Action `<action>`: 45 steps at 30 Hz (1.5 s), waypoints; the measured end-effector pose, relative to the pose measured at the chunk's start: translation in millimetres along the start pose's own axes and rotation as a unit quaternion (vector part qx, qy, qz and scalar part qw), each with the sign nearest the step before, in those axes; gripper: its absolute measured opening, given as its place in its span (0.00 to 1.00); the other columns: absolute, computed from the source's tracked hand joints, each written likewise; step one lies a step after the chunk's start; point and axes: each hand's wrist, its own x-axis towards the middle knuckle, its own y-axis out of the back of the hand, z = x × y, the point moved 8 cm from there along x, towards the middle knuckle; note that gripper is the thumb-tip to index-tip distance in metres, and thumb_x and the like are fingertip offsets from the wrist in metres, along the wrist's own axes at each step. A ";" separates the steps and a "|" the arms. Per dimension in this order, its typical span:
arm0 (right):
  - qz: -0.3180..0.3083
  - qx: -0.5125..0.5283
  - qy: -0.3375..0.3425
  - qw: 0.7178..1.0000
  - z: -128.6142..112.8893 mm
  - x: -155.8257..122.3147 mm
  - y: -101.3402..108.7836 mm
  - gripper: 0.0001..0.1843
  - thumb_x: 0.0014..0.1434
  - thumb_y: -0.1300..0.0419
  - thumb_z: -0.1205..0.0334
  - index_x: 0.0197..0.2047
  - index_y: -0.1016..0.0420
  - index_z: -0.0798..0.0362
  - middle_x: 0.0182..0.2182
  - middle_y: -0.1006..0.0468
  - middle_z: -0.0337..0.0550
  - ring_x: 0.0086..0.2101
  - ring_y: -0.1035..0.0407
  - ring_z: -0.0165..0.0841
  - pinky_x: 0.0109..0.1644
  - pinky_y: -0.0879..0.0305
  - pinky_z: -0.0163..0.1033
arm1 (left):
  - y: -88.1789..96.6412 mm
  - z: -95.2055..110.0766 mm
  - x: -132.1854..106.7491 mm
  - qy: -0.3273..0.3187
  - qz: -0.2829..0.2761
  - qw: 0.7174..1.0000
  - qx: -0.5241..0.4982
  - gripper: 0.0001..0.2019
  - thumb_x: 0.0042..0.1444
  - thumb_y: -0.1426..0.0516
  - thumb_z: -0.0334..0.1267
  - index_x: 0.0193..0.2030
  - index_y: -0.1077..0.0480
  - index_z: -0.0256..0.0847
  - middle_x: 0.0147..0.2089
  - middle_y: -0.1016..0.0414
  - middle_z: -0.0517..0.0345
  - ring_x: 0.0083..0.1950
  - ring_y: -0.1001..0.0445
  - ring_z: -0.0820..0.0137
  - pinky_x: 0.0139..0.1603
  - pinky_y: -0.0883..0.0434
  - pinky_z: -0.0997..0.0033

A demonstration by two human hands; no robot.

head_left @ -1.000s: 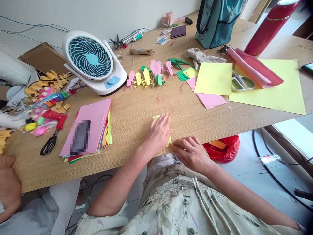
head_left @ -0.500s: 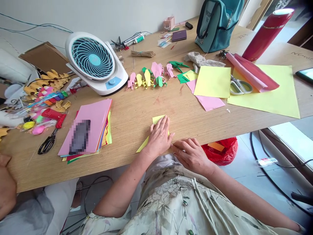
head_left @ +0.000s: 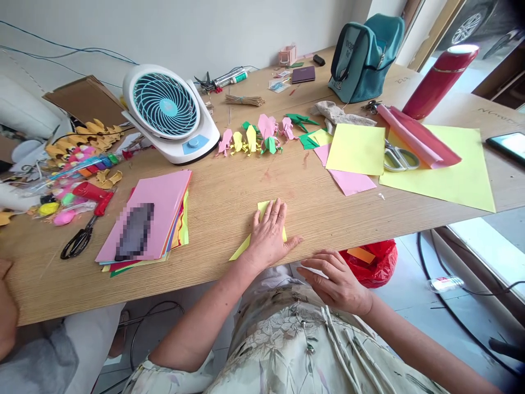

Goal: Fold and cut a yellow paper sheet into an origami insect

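Observation:
My left hand lies flat with fingers stretched over a folded piece of yellow paper near the table's front edge. Parts of the paper show above the fingers and to the left of the wrist; the rest is covered by the hand. My right hand hangs just off the table edge, fingers loosely bent and apart, with nothing in it. Beyond the hands stands a row of pink, yellow and green folded paper figures. To the right lie a yellow paper sheet and grey-handled scissors.
A white fan stands behind a stack of coloured paper. Black-handled scissors lie at left. A red thermos and teal bag stand at right. Below the edge is a red plastic bag. Another person's arm shows at far left.
My right hand has drawn back from the table edge, down and right, and its fingers have loosened. The left thumb has spread outward while that hand stays on the paper. The view has shifted slightly.

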 end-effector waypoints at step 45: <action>-0.019 -0.290 -0.520 0.803 300.6 3.8 162.7 0.22 0.63 0.44 0.57 0.57 0.26 0.57 0.52 0.30 0.65 0.47 0.34 0.46 0.44 0.43 0.47 | 16.8 -57.1 13.5 0.176 -0.019 0.980 -0.087 0.21 0.52 0.37 0.55 0.41 0.33 0.41 0.49 0.26 0.47 0.54 0.29 0.51 0.51 0.37 0.56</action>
